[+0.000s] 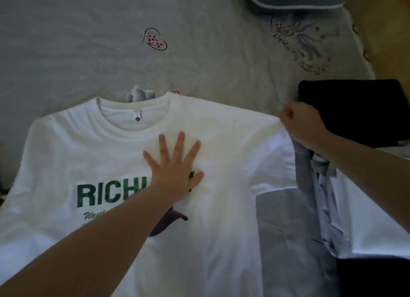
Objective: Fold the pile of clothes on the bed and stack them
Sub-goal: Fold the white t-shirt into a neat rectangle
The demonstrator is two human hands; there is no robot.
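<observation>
White T-shirt spread face-up on bed, collar at 12 o'clock.
Left hand flat, fingers splayed wide, pressing chest print; right hand at 3 o'clock, curled, pinching shoulder seam. Two hands, one shirt laid out; dark folded garment and pale crumpled clothes at 3 o'clock edge.

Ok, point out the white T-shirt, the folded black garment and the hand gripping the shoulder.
white T-shirt point(221, 163): head view, bare chest fabric.
folded black garment point(355, 106): head view, top face.
right hand point(301, 123): head view, back of hand.
</observation>
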